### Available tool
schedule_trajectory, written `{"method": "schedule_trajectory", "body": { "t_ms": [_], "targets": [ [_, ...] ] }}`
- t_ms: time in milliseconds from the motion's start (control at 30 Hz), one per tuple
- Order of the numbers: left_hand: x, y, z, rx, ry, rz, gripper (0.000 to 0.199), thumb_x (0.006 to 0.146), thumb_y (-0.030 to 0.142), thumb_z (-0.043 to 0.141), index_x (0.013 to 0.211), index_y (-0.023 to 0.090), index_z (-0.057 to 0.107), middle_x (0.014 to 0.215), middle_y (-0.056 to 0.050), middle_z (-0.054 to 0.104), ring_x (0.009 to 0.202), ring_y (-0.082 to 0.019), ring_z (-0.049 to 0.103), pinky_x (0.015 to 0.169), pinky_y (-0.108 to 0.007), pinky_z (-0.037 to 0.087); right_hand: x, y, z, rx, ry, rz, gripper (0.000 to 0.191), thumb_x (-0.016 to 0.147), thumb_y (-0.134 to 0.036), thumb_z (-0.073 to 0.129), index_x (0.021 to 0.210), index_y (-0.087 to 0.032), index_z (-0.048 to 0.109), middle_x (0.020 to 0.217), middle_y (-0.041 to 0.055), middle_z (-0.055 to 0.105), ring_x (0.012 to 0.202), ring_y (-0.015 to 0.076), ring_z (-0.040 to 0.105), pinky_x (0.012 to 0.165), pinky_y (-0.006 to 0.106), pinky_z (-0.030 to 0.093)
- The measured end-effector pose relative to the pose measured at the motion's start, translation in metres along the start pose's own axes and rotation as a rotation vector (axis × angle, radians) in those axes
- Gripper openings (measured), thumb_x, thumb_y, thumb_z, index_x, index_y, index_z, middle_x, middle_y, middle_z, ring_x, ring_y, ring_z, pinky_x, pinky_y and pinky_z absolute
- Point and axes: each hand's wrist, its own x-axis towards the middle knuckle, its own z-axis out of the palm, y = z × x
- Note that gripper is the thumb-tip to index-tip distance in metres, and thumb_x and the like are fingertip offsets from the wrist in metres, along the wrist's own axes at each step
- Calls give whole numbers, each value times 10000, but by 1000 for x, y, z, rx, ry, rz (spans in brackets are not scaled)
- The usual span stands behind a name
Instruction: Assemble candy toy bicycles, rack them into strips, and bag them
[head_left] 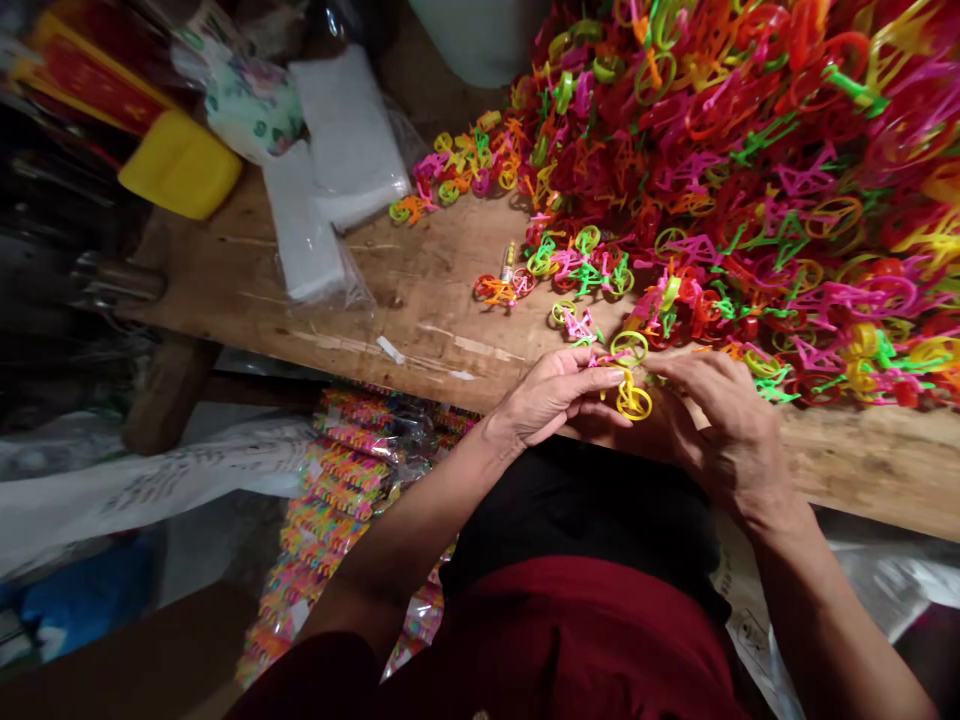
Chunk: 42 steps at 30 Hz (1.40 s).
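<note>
My left hand [564, 392] pinches a small plastic toy bicycle [634, 400] between thumb and fingers, above the bench's front edge. Its lower wheel is yellow, and a lime-green wheel [628, 347] shows just above my fingertips. Close on the right, my right hand [724, 415] is curled with its fingertips beside the toy; what they grip, if anything, is hidden. Right behind my hands lie pink and green toy bicycle pieces [576, 322] on the wooden bench [420, 290]. An orange toy bicycle [496, 290] lies farther left.
A large heap of bright plastic toy pieces [720, 180] covers the bench's right side. At left lie white packets in clear plastic [352, 140] and a yellow container [180, 165]. A pale bucket [484, 35] stands behind. Below the bench hang or lie packed colourful strips [322, 530].
</note>
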Motion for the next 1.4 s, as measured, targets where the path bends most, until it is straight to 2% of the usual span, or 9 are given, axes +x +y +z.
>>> {"method": "schedule_trajectory", "body": {
  "t_ms": [67,167,233,300,567,833,1067,1200,1400],
  "targets": [
    [-1,-3,1,-43,16,-7,306,731,221,856,962,105,693,849,-46,736,727,-143,700,632,-266,626,-2,-4,-5,24,77,86,115,930,-282,652,1039,-254,677,983,70,697,909,218,654,828,380,531],
    [-4,-9,2,-82,37,-30,344,715,240,867,989,115,701,825,-39,745,688,-130,705,640,-229,591,-10,-11,-5,307,239,296,157,910,-351,705,1005,-260,620,811,6,632,680,151,624,632,299,531],
    [-8,-14,2,-77,27,-52,343,708,271,876,954,106,706,795,-41,740,672,-133,701,633,-229,579,-16,-14,-1,510,268,394,199,894,-384,729,959,-255,593,756,-20,627,603,132,621,563,267,527],
    [-11,-18,2,-72,3,-58,355,708,306,884,940,104,708,800,-46,740,673,-140,695,611,-236,572,-21,-16,4,582,228,420,208,882,-394,743,928,-244,606,770,-15,668,607,132,651,571,258,550],
    [-18,-19,-2,-79,-61,-27,387,703,359,909,930,105,727,838,-54,741,695,-126,679,632,-230,576,-25,-12,6,467,93,332,139,901,-319,723,1005,-240,769,970,39,774,865,179,736,797,301,601],
    [-11,-21,-6,-121,-83,-58,418,698,355,918,1000,148,719,924,-55,759,770,-143,710,693,-250,592,-19,-5,4,561,47,396,179,882,-394,738,977,-253,794,870,27,778,670,156,707,564,243,578],
    [-10,-19,-2,-34,-36,-62,384,665,353,932,858,135,682,820,-27,735,706,-132,699,651,-227,569,-17,2,1,514,-1,372,195,906,-407,701,956,-246,798,859,37,782,680,177,718,584,269,590],
    [-9,-21,1,-14,-11,-32,419,659,408,921,866,138,676,794,-21,726,649,-129,678,594,-233,562,-16,4,-2,419,-10,255,168,927,-356,676,993,-267,802,916,34,789,792,197,743,727,307,609],
    [-17,-17,2,121,69,8,444,643,409,925,774,135,602,690,5,669,550,-89,627,512,-185,488,-14,-3,-13,311,-93,114,174,946,-317,648,1032,-306,798,925,21,794,788,201,751,700,309,597]
  ]
}}
